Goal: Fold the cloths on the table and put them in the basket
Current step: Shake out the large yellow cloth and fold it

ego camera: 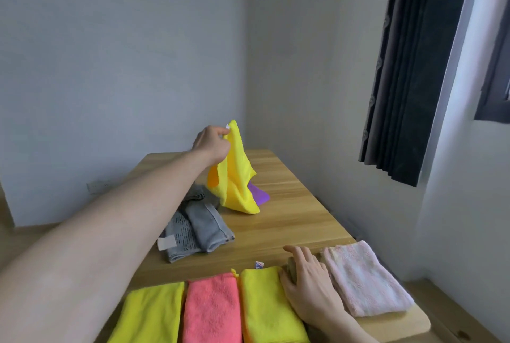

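Indoors, wooden table (287,221) — grey walls (110,52), dark curtain (414,66)

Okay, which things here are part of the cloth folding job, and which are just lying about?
Part of the job:
lifted yellow cloth, pinched by the left hand
grey cloths
purple cloth
folded yellow cloths
folded pink cloth
folded pale pink cloth
olive cloth under the right hand

Just there:
curtain
wall socket

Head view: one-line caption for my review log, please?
Left hand lifts a yellow cloth off the wooden table; right hand rests on the row of folded cloths.
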Demonstrator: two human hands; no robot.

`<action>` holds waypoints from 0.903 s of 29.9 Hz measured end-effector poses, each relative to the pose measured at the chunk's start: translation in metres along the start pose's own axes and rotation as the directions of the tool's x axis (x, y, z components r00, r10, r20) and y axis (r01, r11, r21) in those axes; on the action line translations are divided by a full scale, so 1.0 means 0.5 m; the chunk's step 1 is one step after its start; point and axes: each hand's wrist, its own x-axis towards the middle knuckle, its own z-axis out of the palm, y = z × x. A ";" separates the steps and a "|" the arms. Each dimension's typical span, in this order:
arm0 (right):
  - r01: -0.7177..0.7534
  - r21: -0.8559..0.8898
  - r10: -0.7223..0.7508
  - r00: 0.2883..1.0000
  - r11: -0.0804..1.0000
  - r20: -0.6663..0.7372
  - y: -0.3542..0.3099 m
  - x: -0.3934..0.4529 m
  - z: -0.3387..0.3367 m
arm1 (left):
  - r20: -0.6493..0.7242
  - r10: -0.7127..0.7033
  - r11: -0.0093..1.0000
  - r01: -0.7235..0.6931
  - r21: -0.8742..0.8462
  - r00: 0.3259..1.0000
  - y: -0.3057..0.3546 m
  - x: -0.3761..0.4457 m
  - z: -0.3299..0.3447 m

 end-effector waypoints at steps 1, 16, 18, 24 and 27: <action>0.000 -0.009 0.000 1.000 1.000 0.000 -0.002 0.001 -0.002 | 0.003 0.013 1.000 -0.013 -0.002 1.000 0.010 0.002 -0.012; -0.013 0.037 0.014 1.000 0.999 -0.020 -0.051 0.023 -0.104 | -0.092 0.242 0.969 -0.245 -0.021 0.966 0.159 -0.077 -0.103; -0.007 0.090 0.017 0.993 0.996 -0.116 -0.086 0.046 -0.162 | -0.139 0.264 0.961 -0.273 -0.046 0.954 0.191 -0.094 -0.145; 0.036 0.278 0.045 0.959 0.960 -0.279 -0.206 0.071 -0.350 | -0.228 0.301 0.924 -0.343 -0.172 0.926 0.281 -0.156 -0.256; 0.017 0.403 0.058 0.983 0.915 -0.173 -0.265 0.054 -0.423 | -0.213 0.341 0.880 -0.391 -0.272 0.916 0.318 -0.205 -0.322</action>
